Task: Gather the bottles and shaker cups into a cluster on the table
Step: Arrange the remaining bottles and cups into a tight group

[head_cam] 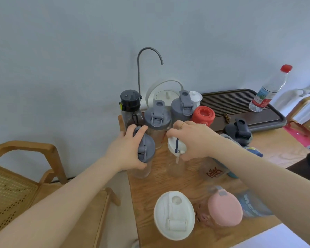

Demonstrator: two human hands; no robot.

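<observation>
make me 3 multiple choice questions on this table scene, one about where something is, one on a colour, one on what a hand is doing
1. Where does the water bottle with the red cap stand?
A. on the dark slatted tray
B. on the chair
C. on the floor

2. What colour is the lid of the shaker cup under the left hand?
A. pink
B. grey
C. white

3. What is the right hand doing?
A. resting flat on the table
B. gripping the white-lidded cup from above
C. holding the curved faucet

Answers: 1 A, it stands upright at the tray's right end; 2 B, the grey lid shows beside the fingers; 3 B, the fingers wrap the white lid.
</observation>
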